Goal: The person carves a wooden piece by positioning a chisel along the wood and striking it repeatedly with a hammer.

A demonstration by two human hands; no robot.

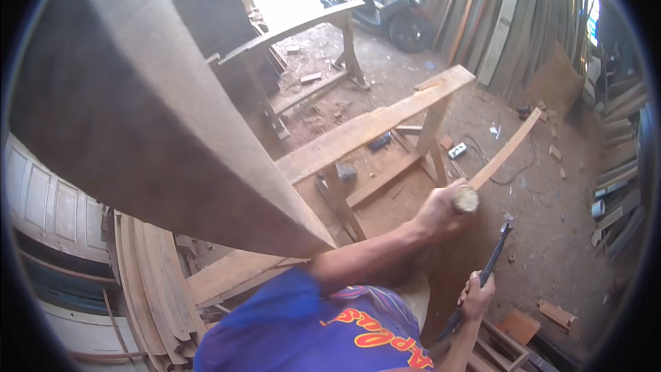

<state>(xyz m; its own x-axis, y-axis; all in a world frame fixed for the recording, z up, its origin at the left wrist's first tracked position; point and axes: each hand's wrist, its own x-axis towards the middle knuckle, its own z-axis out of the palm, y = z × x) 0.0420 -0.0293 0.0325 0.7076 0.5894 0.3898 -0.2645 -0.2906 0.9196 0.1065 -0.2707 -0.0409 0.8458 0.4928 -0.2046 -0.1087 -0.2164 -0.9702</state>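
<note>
Timber (186, 96) slants across the left; past its lower tip, left fingers (438, 208) wrap a round-ended stick (466, 200) (floor (551, 207) behind), right fingers (472, 297) curl around a dark rod (494, 258).

We note a motor scooter (397, 5) near the bright opening; we find long planks (500, 24) leaning beside it; we record a pale power strip (457, 151) on the littered floor (551, 227); we list a panelled door (58, 203) at far left, with stacked boards (153, 272) alongside; we observe timber (623, 158) piled at right.
</note>
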